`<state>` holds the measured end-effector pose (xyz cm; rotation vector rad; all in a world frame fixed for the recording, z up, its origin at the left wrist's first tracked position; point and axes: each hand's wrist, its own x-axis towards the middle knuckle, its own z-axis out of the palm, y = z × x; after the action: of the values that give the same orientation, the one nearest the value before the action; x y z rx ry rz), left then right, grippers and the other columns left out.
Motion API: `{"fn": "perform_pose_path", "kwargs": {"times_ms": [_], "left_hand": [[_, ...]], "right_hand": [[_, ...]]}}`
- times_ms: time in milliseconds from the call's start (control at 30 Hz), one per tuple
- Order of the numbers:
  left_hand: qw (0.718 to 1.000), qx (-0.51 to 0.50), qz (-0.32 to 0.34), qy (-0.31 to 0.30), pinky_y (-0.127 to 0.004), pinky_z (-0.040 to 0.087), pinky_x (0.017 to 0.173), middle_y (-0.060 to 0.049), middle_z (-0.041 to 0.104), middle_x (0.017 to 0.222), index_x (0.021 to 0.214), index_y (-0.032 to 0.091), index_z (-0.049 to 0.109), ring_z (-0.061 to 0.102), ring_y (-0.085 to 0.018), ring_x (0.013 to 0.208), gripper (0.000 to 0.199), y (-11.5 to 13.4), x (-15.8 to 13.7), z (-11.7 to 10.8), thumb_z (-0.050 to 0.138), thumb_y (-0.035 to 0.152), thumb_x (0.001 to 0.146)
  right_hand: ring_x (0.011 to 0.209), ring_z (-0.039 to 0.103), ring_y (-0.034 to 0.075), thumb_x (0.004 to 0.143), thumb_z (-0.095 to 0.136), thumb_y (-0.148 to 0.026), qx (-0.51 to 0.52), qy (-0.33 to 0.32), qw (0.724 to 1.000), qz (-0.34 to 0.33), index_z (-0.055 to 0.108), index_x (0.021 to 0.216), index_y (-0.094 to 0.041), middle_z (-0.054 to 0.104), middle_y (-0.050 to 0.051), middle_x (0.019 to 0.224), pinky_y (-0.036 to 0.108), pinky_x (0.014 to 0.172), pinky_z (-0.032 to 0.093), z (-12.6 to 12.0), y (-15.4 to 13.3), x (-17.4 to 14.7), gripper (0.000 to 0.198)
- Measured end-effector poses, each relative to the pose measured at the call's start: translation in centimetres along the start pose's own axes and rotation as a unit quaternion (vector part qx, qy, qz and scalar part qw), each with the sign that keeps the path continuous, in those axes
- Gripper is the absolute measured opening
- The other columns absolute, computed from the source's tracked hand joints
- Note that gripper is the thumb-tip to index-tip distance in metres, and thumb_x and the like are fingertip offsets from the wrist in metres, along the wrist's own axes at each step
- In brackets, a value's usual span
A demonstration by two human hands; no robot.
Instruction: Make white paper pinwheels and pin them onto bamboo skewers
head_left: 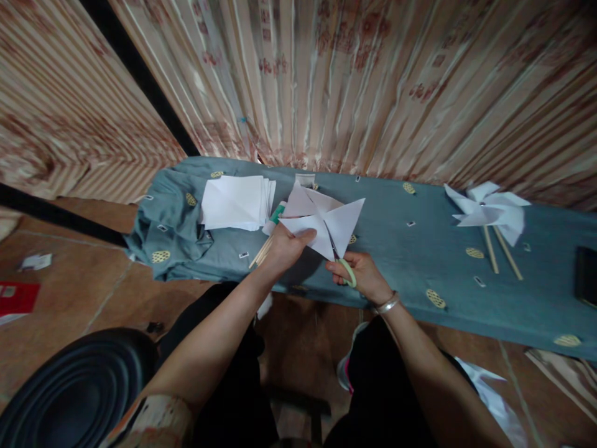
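My left hand [290,246] pinches a white square of paper [310,214] above the cloth, thumb on top. Slits run from the paper's corners toward its middle. In my right hand [361,274] are scissors [347,274] with pale green handles, their blades in the slit on the near right side of the paper. Just left of the paper lies a glue stick [277,214] with a green band, partly covered. Thin wooden sticks [262,250] lie by my left wrist. A stack of white paper [234,202] rests farther left.
Finished paper pinwheels [494,208] on wooden sticks lie at the right of the long table with a blue-green cloth [387,249]. A dark device [586,275] sits at the right edge. Behind hangs a pleated curtain [326,81]. A black round stool [79,392] stands at lower left.
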<state>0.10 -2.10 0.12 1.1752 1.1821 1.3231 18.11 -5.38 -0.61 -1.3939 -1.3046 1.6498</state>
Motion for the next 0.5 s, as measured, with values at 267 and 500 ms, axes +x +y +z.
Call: {"fn": "perform_pose_path", "kwargs": {"times_ms": [267, 500], "left_hand": [[1.000, -0.023, -0.005, 0.006, -0.026, 0.050, 0.065, -0.001, 0.068, 0.080, 0.086, 0.017, 0.060, 0.062, -0.016, 0.071, 0.028, 0.4, 0.2, 0.0, 0.070, 0.024, 0.062], [0.997, -0.071, -0.016, 0.036, -0.026, 0.049, 0.064, 0.000, 0.066, 0.077, 0.089, 0.016, 0.061, 0.060, -0.013, 0.065, 0.032, 0.8, 0.7, -0.2, 0.072, 0.025, 0.060]], "right_hand": [[0.047, 0.055, 0.010, 0.046, 0.085, -0.062, -0.004, -0.042, 0.998, 0.040, 0.067, 0.072, -0.015, 0.064, 0.000, 0.054, 0.022, 0.047, 0.042, -0.2, 0.0, -0.3, 0.057], [0.062, 0.065, 0.020, 0.065, 0.074, -0.061, -0.353, 0.069, 0.933, -0.029, 0.073, 0.090, -0.018, 0.070, 0.003, 0.065, 0.027, 0.055, 0.044, -3.9, 0.2, -2.1, 0.049]]}}
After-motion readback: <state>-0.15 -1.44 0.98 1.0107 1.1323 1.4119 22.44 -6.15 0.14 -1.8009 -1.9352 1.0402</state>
